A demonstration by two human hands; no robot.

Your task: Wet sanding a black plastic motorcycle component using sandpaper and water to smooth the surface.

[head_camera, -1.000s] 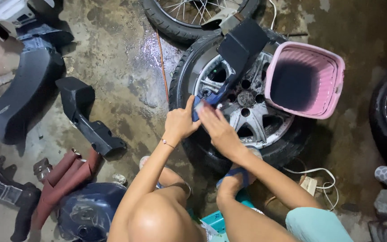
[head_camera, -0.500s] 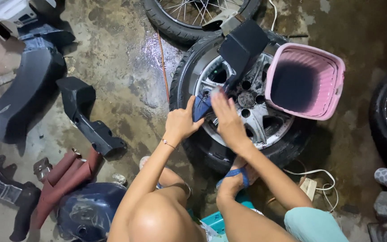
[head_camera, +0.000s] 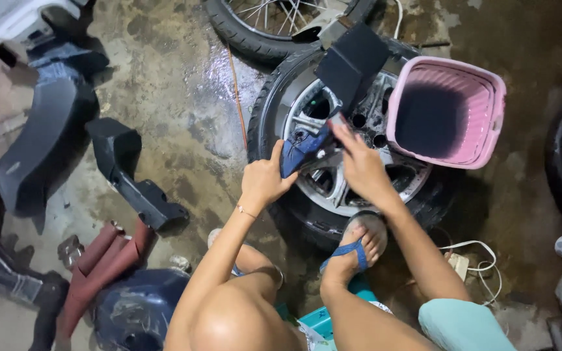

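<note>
The left hand (head_camera: 265, 179) grips a blue cloth (head_camera: 300, 151) against the wheel rim (head_camera: 333, 182). The right hand (head_camera: 359, 166), fingers flat on the spokes, has slid up since before.

Open wet floor (head_camera: 183, 97) left of the wheel (head_camera: 333, 169); pink basket (head_camera: 447, 110) and black box (head_camera: 352, 62) crowding its right.

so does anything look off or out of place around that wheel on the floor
Yes. A pink plastic basket sits tilted on the tyre of the silver alloy wheel, and a black box-shaped part lies across its rim. The concrete floor beside it is wet. The left hand holds a blue cloth.
</note>
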